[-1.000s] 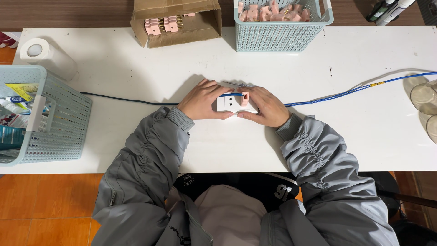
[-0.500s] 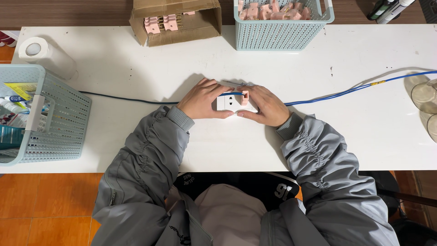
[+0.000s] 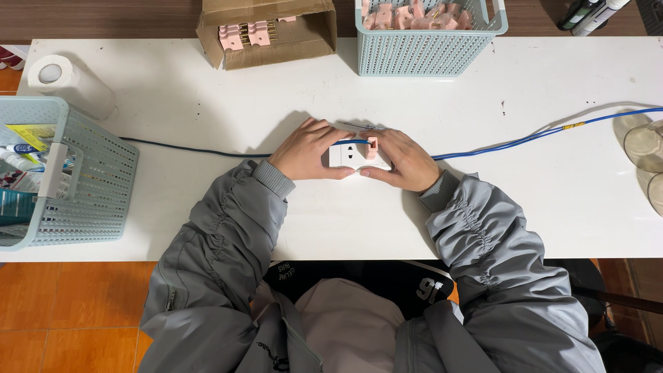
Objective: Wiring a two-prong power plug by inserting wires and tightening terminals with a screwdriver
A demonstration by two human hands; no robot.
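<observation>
Two hands at the middle of the white table (image 3: pixel 207 103), and between them one small white socket block (image 3: pixel 349 155) with a pink insert (image 3: pixel 371 148) at its right end. The left hand (image 3: pixel 304 150) cups the block's left side, fingers curled over the top edge; the right hand (image 3: pixel 404 162) closes on the right side, thumb beneath and fingers over the pink piece. So both hands are clamped on that one block, which sits on the tabletop just in front of the person.

One blue cable (image 3: pixel 525 138) runs in from the right edge to the block, and one dark cable (image 3: pixel 186 148) trails off left toward the basket.

Containers: two teal mesh baskets and one cardboard box. The far basket (image 3: pixel 428 52) is heaped with pink inserts, too many to count. The cardboard box (image 3: pixel 266 31), lying open on its side, shows a row of pink parts with metal prongs. The left basket (image 3: pixel 83 186) holds mixed packets and tubes, contents hard to make out.

One white paper roll (image 3: pixel 69 79) stands at the far left corner. Clear plastic cups (image 3: pixel 646 148) sit at the right edge, cut off by the frame, so the count is unclear.
</observation>
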